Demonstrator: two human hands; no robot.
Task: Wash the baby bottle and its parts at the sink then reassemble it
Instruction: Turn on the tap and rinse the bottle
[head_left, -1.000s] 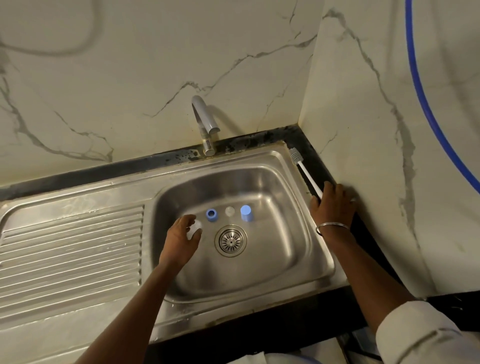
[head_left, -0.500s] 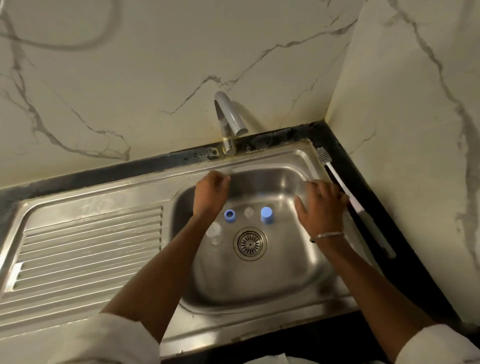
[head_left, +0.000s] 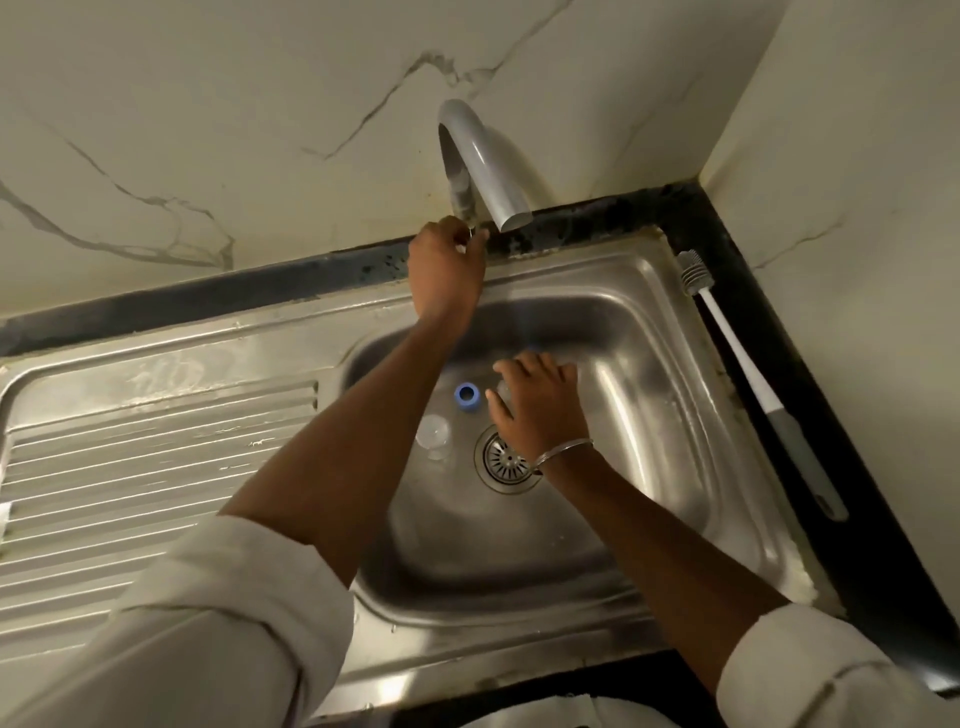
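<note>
In the steel sink basin (head_left: 649, 364) a blue ring (head_left: 467, 397) stands on the floor behind the drain (head_left: 506, 460). The clear bottle body (head_left: 432, 439) lies to the left of the drain. My left hand (head_left: 447, 275) reaches up to the base of the grey faucet (head_left: 478, 156), fingers curled round its small handle. Down in the basin, my right hand (head_left: 540, 405) lies over the spot right of the blue ring. A clear small part (head_left: 501, 391) shows at its thumb, and whatever lies under the palm is hidden.
A bottle brush (head_left: 727, 332) with a white and grey handle lies on the dark counter strip along the sink's right edge. The ribbed draining board (head_left: 156, 457) is on the left. Marble walls close in behind and to the right.
My left hand rose from the basin to the faucet handle. My right hand moved left from the sink's right side and now covers the blue cap. The view has moved closer.
</note>
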